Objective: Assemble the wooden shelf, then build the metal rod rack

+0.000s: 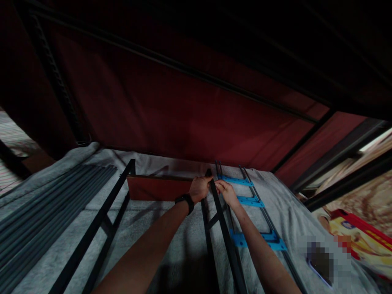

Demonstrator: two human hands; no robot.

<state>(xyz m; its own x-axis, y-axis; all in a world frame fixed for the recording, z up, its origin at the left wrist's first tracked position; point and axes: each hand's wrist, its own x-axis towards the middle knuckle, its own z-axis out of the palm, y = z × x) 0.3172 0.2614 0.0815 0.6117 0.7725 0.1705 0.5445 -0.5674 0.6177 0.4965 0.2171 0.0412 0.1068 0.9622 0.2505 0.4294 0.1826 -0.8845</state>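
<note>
A reddish-brown board (156,188) spans two black metal side frames, the left frame (105,222) and the right frame (225,224). My left hand (199,188), with a black watch on its wrist, closes round the far end of the right frame, where the board meets it. On the other side of that bar, the fingers of my right hand (226,192) are pinched together against the frame. Whatever they hold is too small or hidden to make out. Just right of my right hand lie thin dark rods with blue brackets (249,201).
Several grey tubes (58,208) lie at the left on a grey blanket (171,232). A phone (320,265) rests at the lower right, near a red and yellow package (361,241). Dark red fabric (190,110) with dark bars hangs behind.
</note>
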